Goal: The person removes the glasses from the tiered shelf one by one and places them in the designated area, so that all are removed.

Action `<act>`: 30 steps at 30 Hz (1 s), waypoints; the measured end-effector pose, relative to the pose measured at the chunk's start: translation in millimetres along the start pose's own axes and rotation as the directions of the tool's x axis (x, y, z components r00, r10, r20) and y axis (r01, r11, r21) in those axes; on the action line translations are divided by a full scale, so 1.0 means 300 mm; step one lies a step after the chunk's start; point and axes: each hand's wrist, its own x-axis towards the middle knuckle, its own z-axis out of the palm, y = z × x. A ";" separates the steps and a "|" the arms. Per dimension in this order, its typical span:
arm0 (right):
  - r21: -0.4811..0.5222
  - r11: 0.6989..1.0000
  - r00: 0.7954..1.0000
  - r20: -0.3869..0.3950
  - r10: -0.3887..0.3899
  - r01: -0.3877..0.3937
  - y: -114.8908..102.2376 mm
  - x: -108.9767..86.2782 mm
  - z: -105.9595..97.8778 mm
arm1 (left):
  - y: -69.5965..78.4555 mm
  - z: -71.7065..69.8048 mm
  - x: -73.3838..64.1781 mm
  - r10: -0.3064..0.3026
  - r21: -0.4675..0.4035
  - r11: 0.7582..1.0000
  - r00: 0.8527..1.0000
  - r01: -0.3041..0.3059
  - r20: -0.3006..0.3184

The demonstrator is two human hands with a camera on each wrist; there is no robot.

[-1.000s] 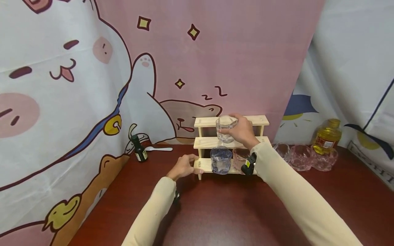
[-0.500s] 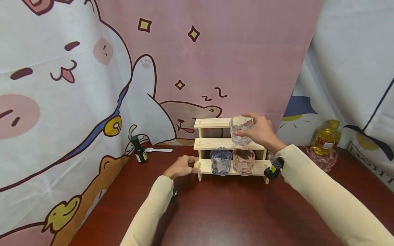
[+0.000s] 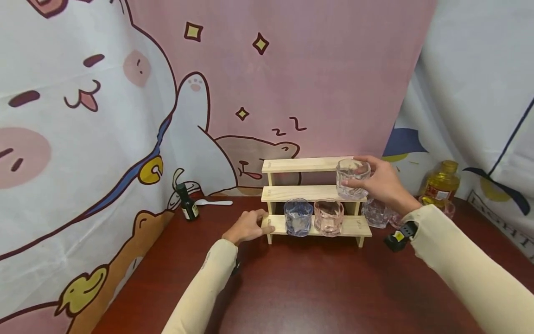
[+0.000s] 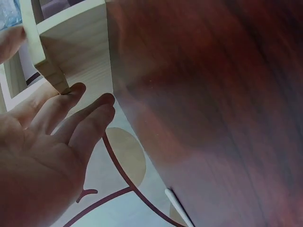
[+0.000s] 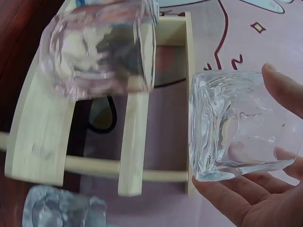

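My right hand (image 3: pixel 385 183) grips a clear faceted drinking glass (image 3: pixel 352 178), which overlaps the right end of the middle shelf in the head view. In the right wrist view, thumb and fingers wrap the glass (image 5: pixel 246 125) beside the top shelf's edge. My left hand (image 3: pixel 246 226) pinches the left end of the lowest shelf of a three-step wooden rack (image 3: pixel 300 192), thumb on top. The left wrist view shows its fingers (image 4: pixel 57 111) against the wood. On the lowest shelf a blue glass (image 3: pixel 298 218) and a pink glass (image 3: pixel 329 218) stand upright, side by side.
Right of the rack stands another clear glass (image 3: pixel 377 213), with pink glasses partly hidden behind my right wrist. An oil bottle (image 3: pixel 440 188) stands at the back right. At the back left are a small dark green bottle (image 3: pixel 187 204) and a white spoon (image 3: pixel 214 202). Printed cloth hangs behind.
My right hand has carried the clear glass rightward along the upper shelves, from about their middle to the right end, uncovering the pink glass. My left hand keeps its place on the rack.
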 end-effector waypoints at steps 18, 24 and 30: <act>-0.150 0.988 0.999 -0.033 0.040 -0.045 0.184 -0.115 -0.102 | 0.003 0.013 -0.003 0.078 0.145 0.987 0.996 -0.071 -0.042; -0.184 0.982 0.999 -0.045 0.028 -0.035 0.246 -0.145 -0.081 | 0.005 0.016 -0.013 0.052 0.122 0.991 0.997 -0.045 -0.052; -0.157 0.987 0.999 -0.043 0.023 -0.029 0.298 -0.168 -0.069 | 0.007 0.018 -0.013 0.056 0.126 0.991 0.996 -0.047 -0.064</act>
